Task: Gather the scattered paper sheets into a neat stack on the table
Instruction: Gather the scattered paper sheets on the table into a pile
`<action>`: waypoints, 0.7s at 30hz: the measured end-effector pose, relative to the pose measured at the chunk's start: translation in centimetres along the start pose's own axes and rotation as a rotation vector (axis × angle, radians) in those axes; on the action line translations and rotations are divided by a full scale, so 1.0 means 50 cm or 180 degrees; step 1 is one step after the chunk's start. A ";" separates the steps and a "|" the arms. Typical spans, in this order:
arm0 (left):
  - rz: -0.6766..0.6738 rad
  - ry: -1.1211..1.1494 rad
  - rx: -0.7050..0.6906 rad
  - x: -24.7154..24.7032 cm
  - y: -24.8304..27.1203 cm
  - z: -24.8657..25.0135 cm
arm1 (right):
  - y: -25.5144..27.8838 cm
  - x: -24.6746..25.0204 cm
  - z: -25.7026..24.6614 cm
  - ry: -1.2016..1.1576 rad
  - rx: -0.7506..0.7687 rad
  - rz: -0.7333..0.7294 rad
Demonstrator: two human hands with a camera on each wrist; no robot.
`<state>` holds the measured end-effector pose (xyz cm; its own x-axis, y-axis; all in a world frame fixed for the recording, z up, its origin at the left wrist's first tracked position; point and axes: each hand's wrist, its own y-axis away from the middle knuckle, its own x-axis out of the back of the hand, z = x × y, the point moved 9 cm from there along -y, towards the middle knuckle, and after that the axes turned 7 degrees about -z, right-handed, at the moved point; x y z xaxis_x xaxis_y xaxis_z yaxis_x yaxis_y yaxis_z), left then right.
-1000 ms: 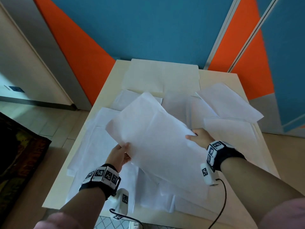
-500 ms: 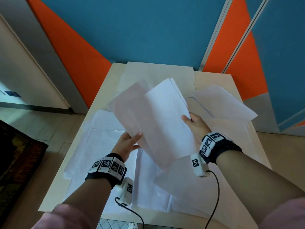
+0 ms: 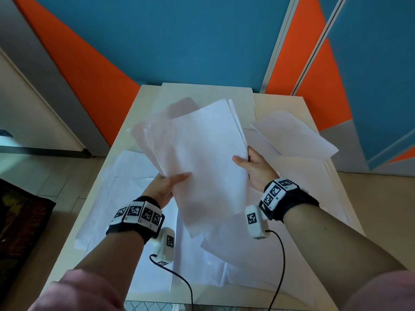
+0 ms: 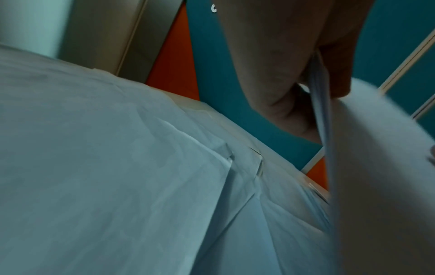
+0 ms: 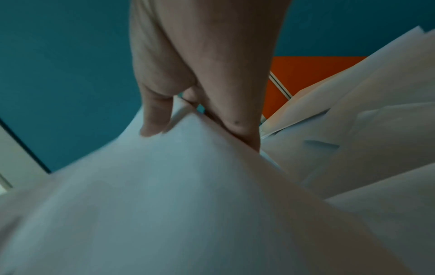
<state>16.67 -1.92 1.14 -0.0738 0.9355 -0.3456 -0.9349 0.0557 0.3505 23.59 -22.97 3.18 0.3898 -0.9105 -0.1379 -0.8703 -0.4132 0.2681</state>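
Observation:
A bundle of white paper sheets is held tilted up above the table between both hands. My left hand grips its lower left edge, thumb on the front face; the left wrist view shows thumb and fingers pinching the sheet edges. My right hand grips the right edge, thumb on top and fingers behind, as the right wrist view shows on the bundle. The sheets fan out unevenly at the upper left. More loose sheets lie scattered flat over the table.
Loose sheets cover the table's left, near and right parts. The table's far end meets a blue and orange wall. Floor tiles and a dark rug lie to the left.
The bundle has been raised from lying low over the table to a steeper, more upright tilt. Both hands moved up and closer together, and the sheets overlap more.

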 end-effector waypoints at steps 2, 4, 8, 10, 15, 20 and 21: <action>-0.0052 -0.0018 0.0067 0.005 0.003 0.004 | 0.002 0.016 0.015 -0.0095 -0.0238 0.0010; -0.0277 -0.0035 0.0081 -0.002 0.008 0.016 | 0.006 0.024 0.038 -0.0108 -0.0540 -0.0150; -0.0530 -0.0259 0.0036 -0.022 0.016 0.027 | 0.011 0.007 0.042 0.0041 -0.0662 -0.0512; -0.0151 -0.0580 -0.0051 -0.003 0.007 0.030 | 0.013 0.001 0.029 0.0078 -0.0607 -0.0478; 0.1298 -0.1247 -0.0285 0.066 0.017 0.062 | 0.040 0.063 0.011 0.0859 -0.0523 -0.0134; 0.1517 -0.1351 -0.0261 0.081 0.032 0.064 | 0.103 0.179 0.097 0.3698 -0.1359 -0.0147; 0.1481 -0.1283 -0.0255 0.082 0.032 0.059 | 0.119 0.191 0.126 0.4054 -0.1606 -0.0273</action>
<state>15.90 3.06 2.84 -0.3577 0.9145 0.1891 -0.8606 -0.4015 0.3135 20.23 -34.01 -2.54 0.6791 -0.1534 0.7179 -0.7335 -0.1797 0.6555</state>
